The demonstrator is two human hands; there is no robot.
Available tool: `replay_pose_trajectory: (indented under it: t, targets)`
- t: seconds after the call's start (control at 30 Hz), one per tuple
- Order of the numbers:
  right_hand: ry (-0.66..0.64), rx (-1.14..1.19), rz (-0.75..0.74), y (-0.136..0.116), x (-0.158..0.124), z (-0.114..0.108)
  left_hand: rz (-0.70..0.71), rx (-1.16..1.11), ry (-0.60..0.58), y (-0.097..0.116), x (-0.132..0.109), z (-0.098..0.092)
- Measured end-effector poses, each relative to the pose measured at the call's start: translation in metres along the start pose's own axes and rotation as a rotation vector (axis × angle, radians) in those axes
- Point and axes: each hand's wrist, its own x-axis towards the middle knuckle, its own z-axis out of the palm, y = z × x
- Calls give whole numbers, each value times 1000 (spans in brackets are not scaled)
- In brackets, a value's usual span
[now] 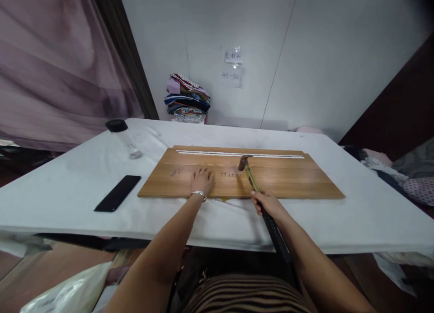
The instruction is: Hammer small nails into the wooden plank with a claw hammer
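A wide wooden board lies across the table. My left hand, a bracelet at its wrist, rests on it palm down with the fingers apart. My right hand is closed round the handle of a claw hammer. The hammer head is raised above the board, and the black grip reaches back under my forearm. Between my hands a short row of small nails shows on the wood. Left of my left hand lie a few thin pieces that look like loose nails. Two white strips run along the board's far side.
The board is on a white-covered table. At left are a black phone and a clear bottle with a black lid. Folded cloths are stacked by the wall. A pink curtain hangs at left; clothes lie at right.
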Motion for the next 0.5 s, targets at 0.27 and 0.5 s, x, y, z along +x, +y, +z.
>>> replay_pose_trajectory:
  t: [0.27, 0.5]
  targets:
    - [79, -27, -99, -6, 22, 36, -148, -988, -212, 75, -51, 13]
    - [-109, -192, -376, 17, 11, 69, -371, -1393, -543, 90, -57, -13]
